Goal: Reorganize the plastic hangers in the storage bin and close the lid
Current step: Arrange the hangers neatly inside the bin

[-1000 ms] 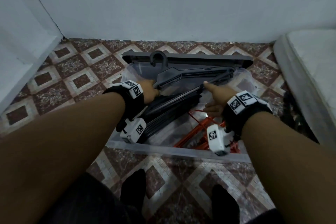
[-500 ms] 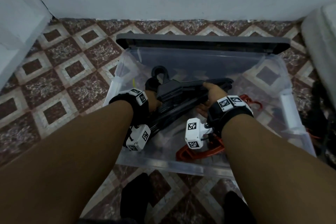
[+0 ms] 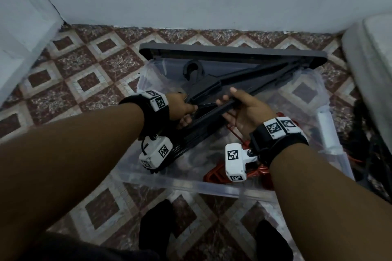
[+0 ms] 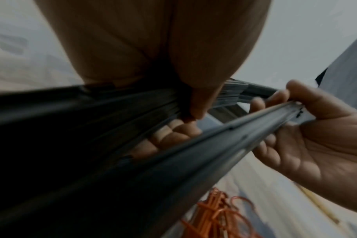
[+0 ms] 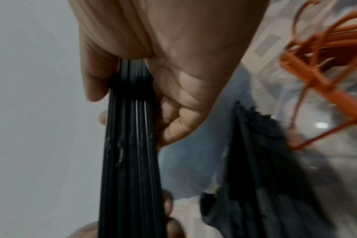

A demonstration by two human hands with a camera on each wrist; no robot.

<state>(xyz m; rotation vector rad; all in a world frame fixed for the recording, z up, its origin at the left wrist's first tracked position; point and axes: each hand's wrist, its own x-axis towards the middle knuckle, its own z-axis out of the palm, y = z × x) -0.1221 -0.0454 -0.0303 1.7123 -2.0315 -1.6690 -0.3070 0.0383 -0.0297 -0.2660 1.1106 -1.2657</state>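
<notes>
A stack of black plastic hangers [image 3: 203, 91] hangs tilted over the clear storage bin [image 3: 191, 184], hooks up at the left, far ends reaching the back right corner. My left hand [image 3: 182, 110] grips the stack near its neck, thumb over and fingers under [image 4: 173, 133]. My right hand [image 3: 244, 110] grips the lower bars [image 5: 130, 112] just to the right. Orange hangers [image 3: 233, 171] lie on the bin's bottom near the front. The grey lid [image 3: 233, 53] stands open behind the bin.
The bin sits on a patterned tile floor against a white wall. A mattress [image 3: 371, 70] lies close on the right, with dark cables [image 3: 364, 133] beside it. My feet in black socks [image 3: 157, 224] stand right before the bin's front rim.
Both hands have lifted the black hanger stack out of the bin's bottom and swung its far ends toward the back right corner. The right hand now holds the lower bars.
</notes>
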